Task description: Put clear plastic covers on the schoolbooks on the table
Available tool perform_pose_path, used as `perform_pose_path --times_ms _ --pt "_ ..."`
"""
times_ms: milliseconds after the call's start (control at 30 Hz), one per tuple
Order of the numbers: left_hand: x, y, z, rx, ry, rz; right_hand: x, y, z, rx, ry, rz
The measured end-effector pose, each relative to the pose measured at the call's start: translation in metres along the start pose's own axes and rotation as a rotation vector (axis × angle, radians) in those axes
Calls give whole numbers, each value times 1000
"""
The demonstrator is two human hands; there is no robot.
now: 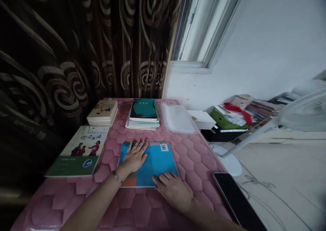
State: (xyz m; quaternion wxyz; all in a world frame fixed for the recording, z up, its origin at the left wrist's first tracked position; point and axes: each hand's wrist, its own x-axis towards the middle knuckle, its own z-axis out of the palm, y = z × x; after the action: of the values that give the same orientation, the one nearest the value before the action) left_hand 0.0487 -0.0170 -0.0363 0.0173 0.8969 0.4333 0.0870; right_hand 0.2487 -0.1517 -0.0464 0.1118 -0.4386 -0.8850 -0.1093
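A blue book with an orange strip and a white barcode label lies closed in front of me on the pink padded cover. My left hand rests flat on its upper left part, fingers spread, a bracelet at the wrist. At the book's lower right edge, my right hand touches the cover with its fingertips, thumb and fingers slightly bent and apart. Left of the blue book lies a green and cream book with drawn figures on its front.
Behind stand a stack of tan books, a stack topped by a dark teal book, and clear plastic sleeves. A black phone-like slab lies at the right edge. Beyond are a white box and a white fan; a curtain hangs behind.
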Motion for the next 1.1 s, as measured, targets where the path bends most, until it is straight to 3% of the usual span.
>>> perform_pose_path --times_ms 233,467,633,767,900,1100 --pt "-9 -15 -3 -31 30 131 -3 3 -13 140 -8 61" --pt "-83 -15 -26 -56 -68 95 -2 8 -18 307 5 92" --pt "-126 -8 -35 -38 39 26 9 11 -27 379 -61 195" --pt "-128 -12 -37 -151 18 -5 15 16 -35 436 -138 226" --pt "-118 -22 -52 -407 -61 -102 7 33 -41 513 -166 252" --pt "-105 -35 -74 -596 -215 -247 -8 65 -39 766 -168 469"
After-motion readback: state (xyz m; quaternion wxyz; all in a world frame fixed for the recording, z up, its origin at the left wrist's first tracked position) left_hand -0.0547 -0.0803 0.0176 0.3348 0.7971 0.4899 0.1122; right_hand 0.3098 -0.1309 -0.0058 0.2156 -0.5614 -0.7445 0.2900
